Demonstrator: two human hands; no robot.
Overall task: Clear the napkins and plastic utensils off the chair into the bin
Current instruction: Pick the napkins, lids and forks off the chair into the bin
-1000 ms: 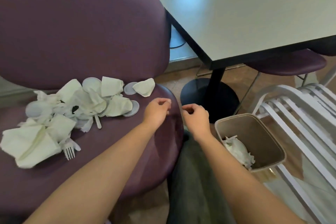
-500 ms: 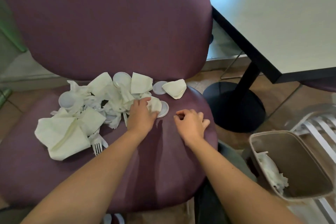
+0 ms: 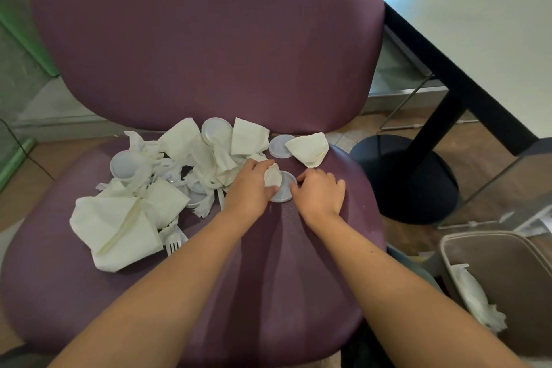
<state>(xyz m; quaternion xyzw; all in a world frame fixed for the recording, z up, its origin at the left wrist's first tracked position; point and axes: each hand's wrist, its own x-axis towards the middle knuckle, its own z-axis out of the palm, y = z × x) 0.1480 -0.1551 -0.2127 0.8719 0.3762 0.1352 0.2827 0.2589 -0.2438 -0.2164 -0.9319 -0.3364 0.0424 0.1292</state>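
Seen from the head camera, looking down at a purple padded chair [image 3: 206,39]: a second ago both hands hung curled and empty over the seat's front edge beside the bin; they have since reached forward onto the seat, so collecting has only just begun and nearly all the litter still waits. The left hand [image 3: 249,188] now grips a small crumpled napkin [image 3: 272,177] between thumb and fingers, at the right edge of the pile. Just right of it the right hand [image 3: 319,193] rests knuckles up, fingers curled, its fingertips touching the rim of a round plastic lid [image 3: 283,190] that lies flat on the seat between the two hands; whether it has actually pinched the lid cannot be told. The remaining napkins [image 3: 116,230] spread over the seat to the left of both hands, mixed with more lids and a white plastic fork [image 3: 174,240] near the seat's front. One folded napkin [image 3: 309,148] sits just beyond the right hand, toward the backrest. The bin [image 3: 525,278], a tan container already holding crumpled paper, stands on the floor off the chair's right front corner.
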